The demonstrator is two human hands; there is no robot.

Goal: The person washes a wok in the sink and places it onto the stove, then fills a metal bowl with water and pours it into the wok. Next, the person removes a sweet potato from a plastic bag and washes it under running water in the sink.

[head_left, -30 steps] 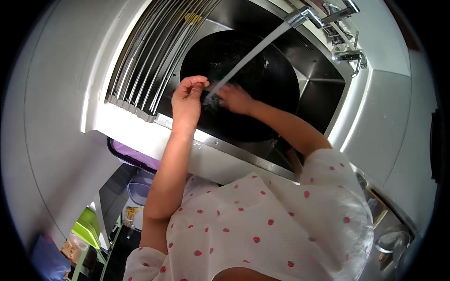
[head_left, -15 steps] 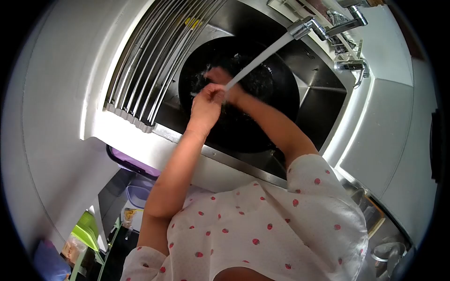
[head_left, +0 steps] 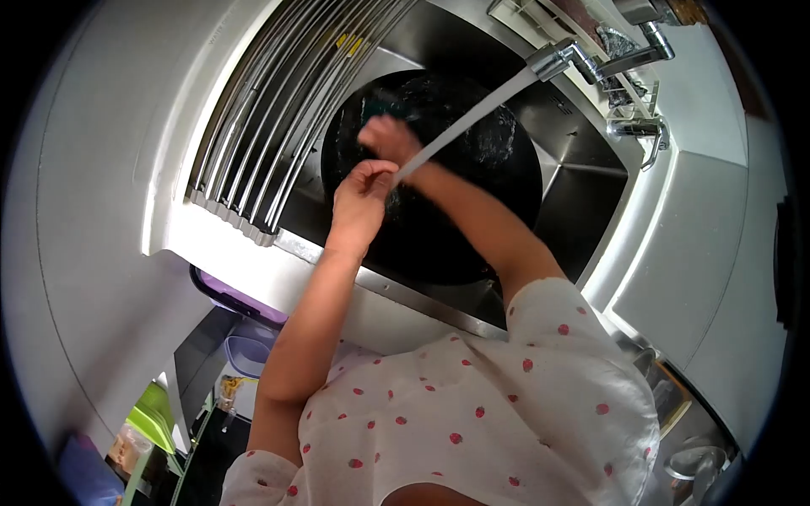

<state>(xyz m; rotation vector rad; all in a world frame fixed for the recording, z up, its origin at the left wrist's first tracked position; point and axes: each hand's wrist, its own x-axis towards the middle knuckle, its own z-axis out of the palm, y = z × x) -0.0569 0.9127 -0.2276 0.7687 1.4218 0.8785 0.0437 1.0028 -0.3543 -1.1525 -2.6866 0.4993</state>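
Note:
A large round black pan (head_left: 456,228) lies in the steel sink, wet and with some foam on its surface. My right hand (head_left: 390,139), blurred by motion, is over its far left part. At its fingers shows part of a dark green scouring pad (head_left: 386,108). My left hand (head_left: 359,202) is nearer to me, above the pan's left side, with its thumb and fingers curled together. What it grips, if anything, is hidden. The water stream (head_left: 468,122) from the faucet (head_left: 553,59) comes down past the left hand's fingertips and crosses in front of the right wrist.
A rolled-bar drying rack (head_left: 291,110) covers the sink's left side, with a yellow item (head_left: 348,44) beneath it. A wire caddy (head_left: 629,93) and a second small tap (head_left: 637,128) stand at the right rear. Below the counter at left are a purple basin (head_left: 240,299) and green containers (head_left: 152,413).
The right hand has shifted slightly left, and the green pad now shows beside it. My left hand has moved a little left and toward me. White foam in the pan has spread differently.

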